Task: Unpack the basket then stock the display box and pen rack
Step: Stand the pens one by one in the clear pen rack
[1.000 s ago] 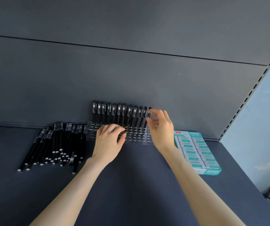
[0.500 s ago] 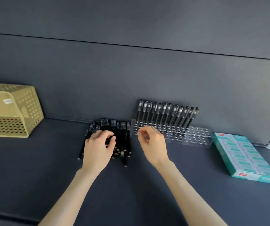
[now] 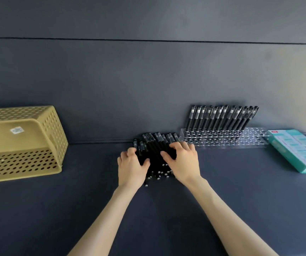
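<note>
Basket (image 3: 23,143) is lying on its side, well left of the rack (image 3: 222,140). Left hand (image 3: 132,167) is curling round the left edge of the loose pens (image 3: 155,145), which are sitting in a heap just left of the rack. They're looking light, stiff and slick, so probably rolling easily. I'd be grabbing a few mid-barrel. Right hand (image 3: 183,163) is arching over the heap's rack side, thumb and fingertips clamping pens. Box (image 3: 299,150) is lying just right of the rack.

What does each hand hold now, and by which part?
The left hand grips a few of the loose black pens around mid-barrel. The right hand lies on them; a grip cannot be told.
</note>
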